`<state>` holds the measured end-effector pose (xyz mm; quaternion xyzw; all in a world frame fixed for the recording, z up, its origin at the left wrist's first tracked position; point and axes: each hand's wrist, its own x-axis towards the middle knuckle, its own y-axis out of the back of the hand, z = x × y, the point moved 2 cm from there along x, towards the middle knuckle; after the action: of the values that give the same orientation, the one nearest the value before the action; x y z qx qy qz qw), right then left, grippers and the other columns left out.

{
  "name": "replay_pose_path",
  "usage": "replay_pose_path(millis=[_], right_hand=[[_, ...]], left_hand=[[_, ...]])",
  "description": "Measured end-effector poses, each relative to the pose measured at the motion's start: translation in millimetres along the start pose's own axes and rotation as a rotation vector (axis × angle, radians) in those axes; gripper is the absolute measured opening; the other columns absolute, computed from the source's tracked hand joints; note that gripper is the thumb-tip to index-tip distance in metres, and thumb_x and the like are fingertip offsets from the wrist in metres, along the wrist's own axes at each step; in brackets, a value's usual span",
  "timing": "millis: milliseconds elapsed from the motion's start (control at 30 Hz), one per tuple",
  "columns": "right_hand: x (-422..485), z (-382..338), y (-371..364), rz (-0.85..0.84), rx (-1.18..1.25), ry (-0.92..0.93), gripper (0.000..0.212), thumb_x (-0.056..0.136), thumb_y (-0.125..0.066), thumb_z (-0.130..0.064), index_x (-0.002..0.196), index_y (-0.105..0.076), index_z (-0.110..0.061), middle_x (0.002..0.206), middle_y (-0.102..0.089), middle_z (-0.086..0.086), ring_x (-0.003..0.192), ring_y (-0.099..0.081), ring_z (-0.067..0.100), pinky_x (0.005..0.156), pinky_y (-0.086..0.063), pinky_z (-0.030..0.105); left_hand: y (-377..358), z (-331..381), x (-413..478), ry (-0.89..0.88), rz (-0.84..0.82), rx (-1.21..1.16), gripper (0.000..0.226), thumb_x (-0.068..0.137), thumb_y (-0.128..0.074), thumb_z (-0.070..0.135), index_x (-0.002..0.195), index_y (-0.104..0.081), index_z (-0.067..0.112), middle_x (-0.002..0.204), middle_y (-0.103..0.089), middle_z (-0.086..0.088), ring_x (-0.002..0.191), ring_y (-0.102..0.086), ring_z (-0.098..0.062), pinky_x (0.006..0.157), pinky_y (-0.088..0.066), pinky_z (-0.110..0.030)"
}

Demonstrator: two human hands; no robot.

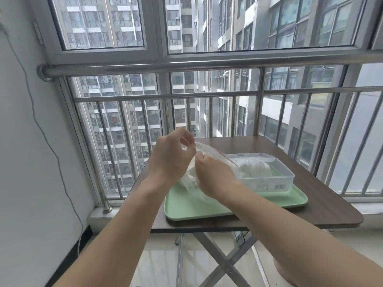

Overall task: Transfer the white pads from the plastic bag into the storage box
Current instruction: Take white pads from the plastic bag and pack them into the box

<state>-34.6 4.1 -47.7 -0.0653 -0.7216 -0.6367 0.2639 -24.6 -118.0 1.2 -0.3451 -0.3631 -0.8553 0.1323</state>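
A clear plastic bag (pixel 215 154) with white pads (pixel 191 172) inside is held up over a green tray (pixel 186 208). My left hand (pixel 170 156) pinches the bag's upper left edge. My right hand (pixel 213 177) grips the bag's mouth just to the right, its fingers curled on the plastic. A clear storage box (pixel 269 181) stands at the right of the tray, open, with white pads (pixel 255 168) lying in it. Its lid (pixel 248 155) leans behind it.
The tray rests on a small brown folding table (pixel 323 204) with crossed metal legs. A steel railing (pixel 207 96) and window stand just behind the table. A white wall with a hanging cable (pixel 51 150) is at the left.
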Motion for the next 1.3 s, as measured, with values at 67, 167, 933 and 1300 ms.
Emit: replay_pose_path(millis=[67,167,933,1300], right_hand=[[-11.4,0.3,8.5,0.021,0.068,0.046,0.036,0.089,-0.052,-0.007,0.122,-0.039,-0.009,0.1,-0.056,0.007,0.085,-0.059,0.028,0.059,-0.043,0.036],[-29.6,2.8,29.3,0.002,0.217,0.101,0.034,0.09,-0.048,-0.019,0.124,-0.042,-0.012,0.104,-0.056,0.004,0.094,-0.056,0.024,0.069,-0.043,0.033],[-27.1,210.1,61.7,0.15,1.107,-0.702,0.039,0.088,-0.067,-0.015,0.121,-0.047,-0.007,0.108,-0.059,0.012,0.085,-0.068,0.023,0.051,-0.057,0.024],[-15.9,232.4,46.8,0.039,1.175,-0.916,0.023,0.084,-0.057,-0.003,0.106,-0.05,0.0,0.097,-0.061,0.02,0.087,-0.067,0.033,0.071,-0.06,0.043]], left_hand=[[-2.9,1.0,-1.8,-0.001,0.002,0.012,0.006,0.087,-0.068,0.024,0.09,-0.066,0.029,0.09,-0.07,0.016,0.073,-0.069,-0.007,0.074,-0.055,-0.032],[-7.6,5.3,-4.7,-0.01,-0.043,0.021,0.007,0.087,-0.066,0.027,0.088,-0.062,0.032,0.094,-0.069,0.017,0.075,-0.069,-0.007,0.074,-0.052,-0.032],[-32.6,63.3,-14.2,-0.083,-1.001,0.711,0.027,0.086,-0.062,0.049,0.088,-0.068,0.023,0.092,-0.067,0.007,0.083,-0.061,-0.017,0.071,-0.05,-0.029],[-190.1,101.6,49.4,-0.055,-0.76,0.389,0.044,0.078,-0.072,0.045,0.111,-0.056,0.021,0.105,-0.063,0.0,0.093,-0.061,-0.023,0.078,-0.053,-0.037]])
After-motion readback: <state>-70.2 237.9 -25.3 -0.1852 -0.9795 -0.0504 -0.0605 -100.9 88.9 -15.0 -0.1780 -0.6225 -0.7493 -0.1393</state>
